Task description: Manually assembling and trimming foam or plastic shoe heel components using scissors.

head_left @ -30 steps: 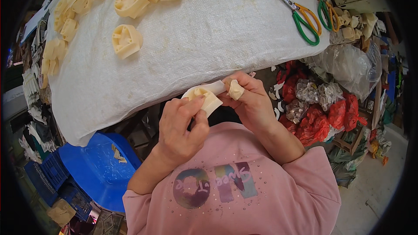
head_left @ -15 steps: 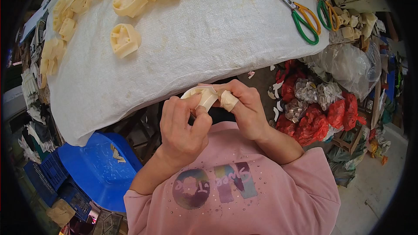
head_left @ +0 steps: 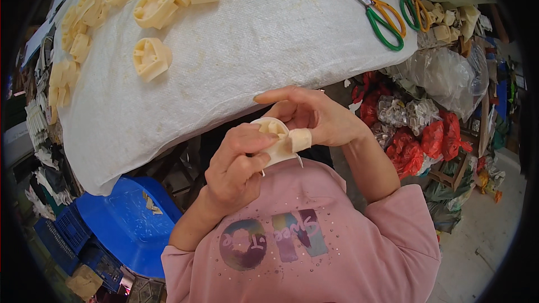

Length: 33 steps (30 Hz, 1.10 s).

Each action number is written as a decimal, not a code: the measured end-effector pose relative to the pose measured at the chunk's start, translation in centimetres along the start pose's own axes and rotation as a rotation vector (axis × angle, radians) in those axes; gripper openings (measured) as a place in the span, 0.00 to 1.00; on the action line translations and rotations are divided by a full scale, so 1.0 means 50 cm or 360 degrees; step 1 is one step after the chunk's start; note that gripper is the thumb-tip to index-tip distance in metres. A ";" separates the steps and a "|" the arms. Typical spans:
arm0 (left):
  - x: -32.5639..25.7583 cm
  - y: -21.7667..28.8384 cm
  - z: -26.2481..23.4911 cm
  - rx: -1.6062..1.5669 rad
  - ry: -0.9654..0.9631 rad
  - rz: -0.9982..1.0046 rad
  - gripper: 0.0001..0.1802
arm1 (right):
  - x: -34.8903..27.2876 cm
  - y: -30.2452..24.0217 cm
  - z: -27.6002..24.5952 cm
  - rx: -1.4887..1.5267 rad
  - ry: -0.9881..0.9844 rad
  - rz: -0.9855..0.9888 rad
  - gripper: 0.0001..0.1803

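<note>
In front of my chest, just off the table's near edge, is a hollow cream plastic part (head_left: 281,152) with a rounded rim and inner ribs. My left hand (head_left: 233,165) is closed around its left side, fingers over the rim. At its right side, my right hand (head_left: 331,120) has its thumb, wrapped in beige tape (head_left: 300,140), pressed to the wall. The right index finger stretches out above the part, while other fingers curl in behind it, partly hidden. Thin slivers stick out from the part's lower edge.
Several similar cream parts (head_left: 151,59) lie on the white woven table cover (head_left: 241,50). Green-and-orange scissors (head_left: 382,19) rest at its right, near a second pair (head_left: 414,11). Below left stands a blue tub (head_left: 120,224) with scraps; red bags (head_left: 404,151) sit right.
The plastic part has turned in my hands and sits slightly lower and to the right. My right index finger has lifted and straightened away from it. The view has shifted slightly.
</note>
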State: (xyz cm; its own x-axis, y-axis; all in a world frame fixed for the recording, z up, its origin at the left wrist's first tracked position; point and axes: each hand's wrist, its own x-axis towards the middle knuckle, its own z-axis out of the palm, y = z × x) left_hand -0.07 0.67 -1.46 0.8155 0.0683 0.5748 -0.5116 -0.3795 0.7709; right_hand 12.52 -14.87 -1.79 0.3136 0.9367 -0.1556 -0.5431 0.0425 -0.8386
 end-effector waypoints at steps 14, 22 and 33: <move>-0.009 -0.005 0.004 0.0015 0.0128 -0.0456 0.09 | 0.023 0.044 0.017 -0.0287 0.0435 -0.0140 0.31; 0.002 0.005 0.011 -0.0543 0.0485 -0.0922 0.06 | 0.022 0.032 0.025 -0.0893 0.0416 -0.0661 0.08; 0.011 0.002 0.002 -0.0687 0.0484 -0.1058 0.07 | 0.030 0.027 0.031 -0.0591 0.0452 -0.0649 0.10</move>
State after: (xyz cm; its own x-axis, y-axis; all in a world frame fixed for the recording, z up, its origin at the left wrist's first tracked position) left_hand 0.37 0.58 -1.10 0.9064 0.4210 -0.0341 -0.0602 0.2086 0.9761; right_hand 11.05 -12.85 -2.37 0.6615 0.7393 0.1256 -0.0447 0.2060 -0.9775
